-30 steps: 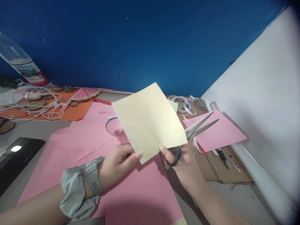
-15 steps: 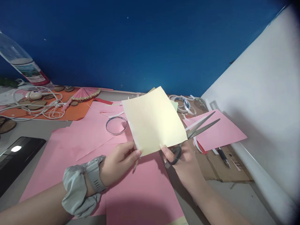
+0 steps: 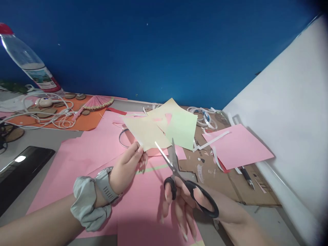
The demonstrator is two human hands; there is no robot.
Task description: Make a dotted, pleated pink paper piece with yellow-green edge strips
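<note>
Scissors (image 3: 174, 169): are sitting in the right hand (image 3: 181, 203), above the pink paper (image 3: 148, 191); their tips are pointing forward and a little left, toward the blue wall (image 3: 164, 51), and the long axis is slanting from the loops at lower right to the tips at upper left.
Blades: are standing apart in a V, both tips overlapping or nearing the near edge of the cream sheet (image 3: 151, 133) in this view.
Cream sheet: is reaching forward from the left hand (image 3: 126, 167), its near edge running roughly crosswise.
Left hand: is pinching the sheet's near left corner between thumb and fingers.
Right hand: is gripping the scissors with digits passing through both loops, while the other fingers are hanging loosely spread below.
Green sheet (image 3: 181, 130): is lying just beyond the scissors, beside the cream one.
Hidden: the cream sheet is covering part of the hoop (image 3: 124, 138); the left fingertips are partly hiding behind one another.
Cut off: the phone (image 3: 23, 171), the bottle (image 3: 38, 73) and both forearms are running out of frame.
Unclear: whether the blades are touching the sheet, one cannot tell.
</note>
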